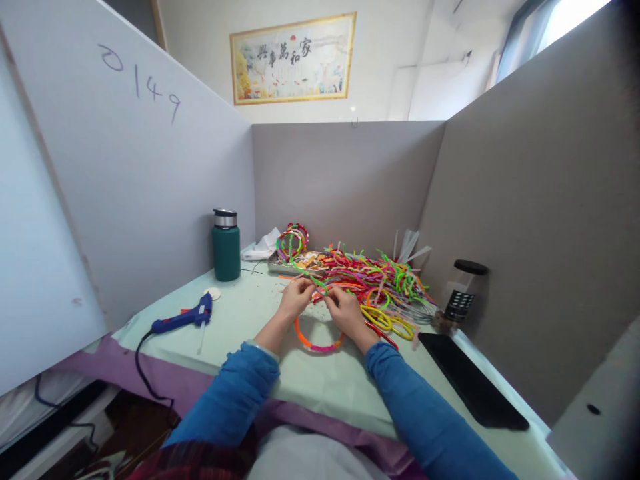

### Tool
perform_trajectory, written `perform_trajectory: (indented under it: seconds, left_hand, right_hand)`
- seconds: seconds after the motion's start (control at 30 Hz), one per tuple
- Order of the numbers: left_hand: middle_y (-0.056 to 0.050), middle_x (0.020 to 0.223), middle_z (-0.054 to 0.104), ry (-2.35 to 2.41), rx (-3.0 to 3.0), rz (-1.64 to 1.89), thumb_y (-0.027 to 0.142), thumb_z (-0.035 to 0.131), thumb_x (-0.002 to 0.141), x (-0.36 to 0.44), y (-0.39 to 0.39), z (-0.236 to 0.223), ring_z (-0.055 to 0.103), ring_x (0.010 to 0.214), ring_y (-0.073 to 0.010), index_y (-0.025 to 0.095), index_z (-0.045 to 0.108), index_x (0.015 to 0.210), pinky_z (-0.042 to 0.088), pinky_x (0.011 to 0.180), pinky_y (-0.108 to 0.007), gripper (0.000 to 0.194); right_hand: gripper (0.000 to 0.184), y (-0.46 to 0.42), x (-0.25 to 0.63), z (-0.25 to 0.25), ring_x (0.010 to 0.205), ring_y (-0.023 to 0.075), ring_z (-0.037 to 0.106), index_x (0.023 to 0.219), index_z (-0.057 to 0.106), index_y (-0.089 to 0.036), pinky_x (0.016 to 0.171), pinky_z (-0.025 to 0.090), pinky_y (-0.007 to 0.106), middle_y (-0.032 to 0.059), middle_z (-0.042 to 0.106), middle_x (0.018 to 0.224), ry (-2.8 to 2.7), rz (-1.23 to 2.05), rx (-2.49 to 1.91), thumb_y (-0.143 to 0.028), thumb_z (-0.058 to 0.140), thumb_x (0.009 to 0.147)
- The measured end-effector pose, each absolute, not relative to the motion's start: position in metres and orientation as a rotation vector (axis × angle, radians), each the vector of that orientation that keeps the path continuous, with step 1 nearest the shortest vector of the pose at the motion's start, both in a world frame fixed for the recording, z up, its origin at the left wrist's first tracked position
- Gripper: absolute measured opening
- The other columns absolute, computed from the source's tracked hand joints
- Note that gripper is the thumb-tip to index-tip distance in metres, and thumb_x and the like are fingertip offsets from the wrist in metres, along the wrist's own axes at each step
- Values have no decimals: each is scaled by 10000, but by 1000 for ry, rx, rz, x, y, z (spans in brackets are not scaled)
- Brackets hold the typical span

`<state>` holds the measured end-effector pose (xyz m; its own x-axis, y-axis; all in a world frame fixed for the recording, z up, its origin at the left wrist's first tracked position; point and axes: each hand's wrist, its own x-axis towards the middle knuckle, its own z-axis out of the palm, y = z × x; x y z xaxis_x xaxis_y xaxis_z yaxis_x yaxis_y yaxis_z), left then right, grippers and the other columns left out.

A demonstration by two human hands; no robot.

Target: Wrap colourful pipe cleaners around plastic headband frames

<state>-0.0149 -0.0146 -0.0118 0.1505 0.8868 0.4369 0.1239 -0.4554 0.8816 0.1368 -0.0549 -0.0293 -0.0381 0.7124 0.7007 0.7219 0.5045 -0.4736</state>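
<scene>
Both my hands meet over the middle of the table, fingers pinched close together. Between them runs a green fuzzy pipe cleaner (304, 271), its far part curving up toward the back. My left hand (296, 298) is closed on it from the left. My right hand (345, 311) pinches at its near end, where a small loop shows between the fingertips. Just below the hands an orange and pink ring (323, 349) lies on the table, its far part hidden behind them. Beyond them spreads a large pile of coloured pipe cleaners (370, 273).
A blue glue gun (185, 316) with a cord lies at left, near a green bottle (227, 247). Behind the hands sits a metal tray (280, 267) of small pieces. Yellow rings (383, 319), a black phone-like slab (470, 380) and a black-lidded jar (461, 293) are at right. Grey partitions (345, 180) enclose the table.
</scene>
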Motion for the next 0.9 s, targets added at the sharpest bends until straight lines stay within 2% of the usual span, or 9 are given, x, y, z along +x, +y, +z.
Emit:
perform_trajectory:
  seconds: [0.17,0.33,0.47,0.67,0.9]
  left_hand:
    - [2,648,593,850,1716,1193,338,679,649,-17,-13,-13,532,536,-106,141,640,861,403,453,-206,292]
    - [2,582,572,954,1764,1207,394,708,630,-18,-16,-10,505,529,-98,128,637,693,388,475,-210,283]
    - [14,546,558,888,1728,1125,403,681,645,-16,-19,-9,488,489,-88,128,632,688,377,461,-207,282]
    - [25,507,534,854,1563,1124,335,692,619,-17,-21,-7,458,404,-73,135,583,643,360,423,-209,228]
    - [11,521,563,899,1284,1072,203,721,552,-21,-24,-2,497,434,-86,143,582,651,434,470,-224,181]
  right_hand:
    - [166,-56,137,-29,586,140,541,756,597,-198,575,357,233,4,628,668,-1757,32,-1177,-284,500,860]
    - [132,-59,137,-30,646,150,578,797,630,-194,614,371,237,16,657,715,-1856,5,-1149,-226,512,844]
    - [114,-60,136,-32,667,151,590,816,628,-188,626,378,239,19,663,740,-1885,-3,-1130,-200,518,842]
    - [68,-57,134,-36,687,157,594,852,616,-194,645,393,247,25,671,777,-1908,10,-1166,-242,569,840]
    - [89,-59,133,-33,685,155,589,839,621,-195,641,389,248,24,673,774,-1913,-36,-1152,-274,582,852]
